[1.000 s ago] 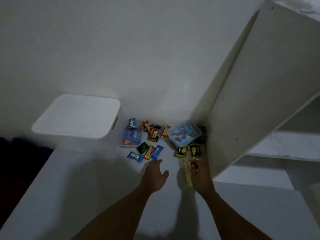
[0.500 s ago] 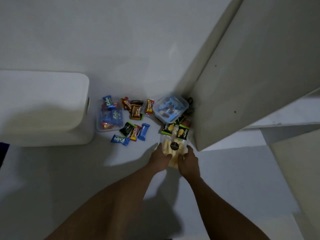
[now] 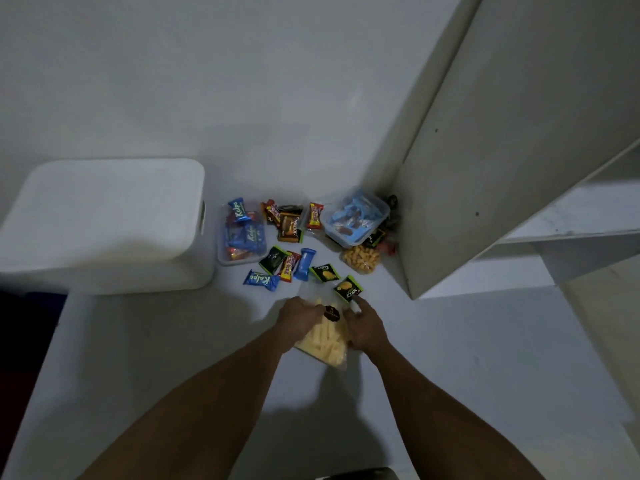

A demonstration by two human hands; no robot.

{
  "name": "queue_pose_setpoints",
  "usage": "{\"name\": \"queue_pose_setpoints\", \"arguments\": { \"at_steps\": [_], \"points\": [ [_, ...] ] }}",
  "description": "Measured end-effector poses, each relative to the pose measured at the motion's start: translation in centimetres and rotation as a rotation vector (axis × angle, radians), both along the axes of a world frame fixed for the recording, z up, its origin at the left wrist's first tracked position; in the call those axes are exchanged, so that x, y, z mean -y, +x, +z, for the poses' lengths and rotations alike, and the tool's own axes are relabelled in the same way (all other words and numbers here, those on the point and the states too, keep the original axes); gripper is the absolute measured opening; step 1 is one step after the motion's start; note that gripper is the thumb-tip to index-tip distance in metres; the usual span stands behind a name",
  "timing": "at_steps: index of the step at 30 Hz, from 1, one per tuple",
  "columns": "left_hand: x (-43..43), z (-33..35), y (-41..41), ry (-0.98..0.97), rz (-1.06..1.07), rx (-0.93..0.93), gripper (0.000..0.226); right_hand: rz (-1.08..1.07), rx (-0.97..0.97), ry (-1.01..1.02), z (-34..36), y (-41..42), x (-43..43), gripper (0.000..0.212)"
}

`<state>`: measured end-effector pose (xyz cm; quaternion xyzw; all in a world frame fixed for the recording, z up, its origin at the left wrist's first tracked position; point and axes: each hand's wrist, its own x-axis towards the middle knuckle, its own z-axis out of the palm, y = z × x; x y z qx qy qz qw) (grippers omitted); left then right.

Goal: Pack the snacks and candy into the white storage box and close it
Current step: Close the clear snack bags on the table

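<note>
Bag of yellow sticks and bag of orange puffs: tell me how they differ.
The bag of yellow sticks is held in the left hand and right hand; the bag of orange puffs lies untouched on the surface. The sticks bag holds long pale pieces and bears a dark round sticker; the puffs bag holds small rounded pieces, no sticker visible. Both are clear plastic, outside the white storage box.

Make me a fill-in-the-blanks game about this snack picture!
The left hand and right hand hold a clear bag with ____ sticks inside.
The white storage box sits to the ____ of the clear tub.
The small bag of puffs holds ____ puffs.
The blue packet nearest the hands says ____.
Missing words: yellow; left; orange; Kalpa.
</note>
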<state>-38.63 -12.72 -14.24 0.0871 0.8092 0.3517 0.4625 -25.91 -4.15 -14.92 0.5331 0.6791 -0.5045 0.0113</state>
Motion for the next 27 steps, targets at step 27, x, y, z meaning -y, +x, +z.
{"name": "queue_pose_setpoints", "arguments": {
  "at_steps": [27],
  "points": [
    [0.7, 7.7, -3.7, 0.334, 0.519, -0.019, 0.065, -0.019, -0.476, 0.474, 6.0, -5.3, 1.4, 0.011]
  ]
}}
